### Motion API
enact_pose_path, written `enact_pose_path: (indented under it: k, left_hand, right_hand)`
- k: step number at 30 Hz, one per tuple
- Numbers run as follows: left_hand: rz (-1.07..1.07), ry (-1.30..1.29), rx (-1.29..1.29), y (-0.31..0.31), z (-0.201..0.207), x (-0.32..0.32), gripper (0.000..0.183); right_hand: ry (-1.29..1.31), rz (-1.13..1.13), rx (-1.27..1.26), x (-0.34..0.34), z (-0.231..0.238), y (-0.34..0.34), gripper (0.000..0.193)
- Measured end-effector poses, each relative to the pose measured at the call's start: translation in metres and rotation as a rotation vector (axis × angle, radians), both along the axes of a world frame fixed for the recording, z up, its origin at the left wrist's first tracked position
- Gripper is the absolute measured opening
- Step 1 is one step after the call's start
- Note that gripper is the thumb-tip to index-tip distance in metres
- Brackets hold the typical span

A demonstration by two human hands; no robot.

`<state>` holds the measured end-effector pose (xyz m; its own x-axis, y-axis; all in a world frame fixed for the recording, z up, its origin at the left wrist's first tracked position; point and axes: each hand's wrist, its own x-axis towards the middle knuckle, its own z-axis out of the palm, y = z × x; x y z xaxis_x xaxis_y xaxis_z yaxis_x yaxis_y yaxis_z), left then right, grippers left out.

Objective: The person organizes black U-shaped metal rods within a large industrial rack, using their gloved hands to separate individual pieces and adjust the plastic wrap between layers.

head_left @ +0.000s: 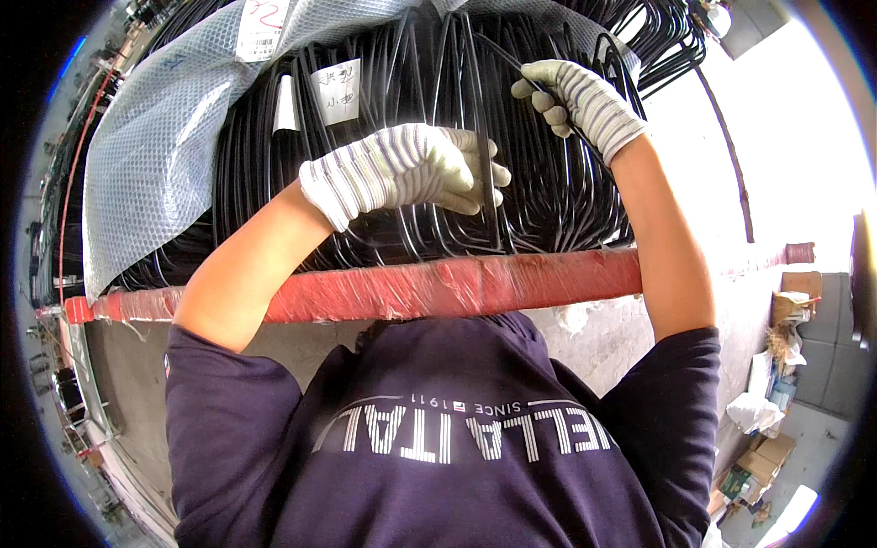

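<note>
A dense row of thin, glossy black bent tubes (566, 196) hangs in front of me, packed side by side. Both my hands wear striped, light-coloured work gloves. My left hand (411, 169) reaches into the middle of the row, its fingers curled round an upright black tube (483, 110). Farther off and to the right, my right hand (580, 100) is closed on another black tube (501, 52), which slants up to the left from its fingers. Where this tube's far end lies among the others, I cannot make out.
A red bar (393, 289) wrapped in clear film runs across between me and the tubes. Bubble wrap (160, 160) drapes over the left and back. White paper labels (338, 93) sit on the tubes. Cardboard boxes (766, 458) and a white bag (756, 406) lie at the right.
</note>
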<state>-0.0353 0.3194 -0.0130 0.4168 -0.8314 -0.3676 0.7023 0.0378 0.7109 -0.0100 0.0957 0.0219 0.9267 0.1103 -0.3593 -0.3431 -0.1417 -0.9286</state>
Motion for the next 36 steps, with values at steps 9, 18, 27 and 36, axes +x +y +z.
enact_pose_path:
  k: [9, 18, 27, 36]
  left_hand:
    - [-0.002, -0.132, 0.160, -0.006, 0.012, -0.003, 0.051]
    - [0.019, -0.166, 0.184, -0.006, 0.005, 0.000, 0.045]
    - [0.006, -0.002, 0.180, -0.010, -0.003, 0.001, 0.055]
    - [0.007, 0.047, 0.146, -0.013, -0.016, 0.007, 0.047]
  right_hand:
    - [0.150, 0.048, 0.320, 0.007, -0.003, 0.003, 0.021]
    - [0.050, 0.087, 0.214, 0.003, -0.002, 0.003, 0.019]
    - [0.092, 0.237, 0.008, 0.012, -0.031, 0.000, 0.025]
    - [0.361, 0.348, -0.335, 0.039, -0.061, -0.002, 0.027]
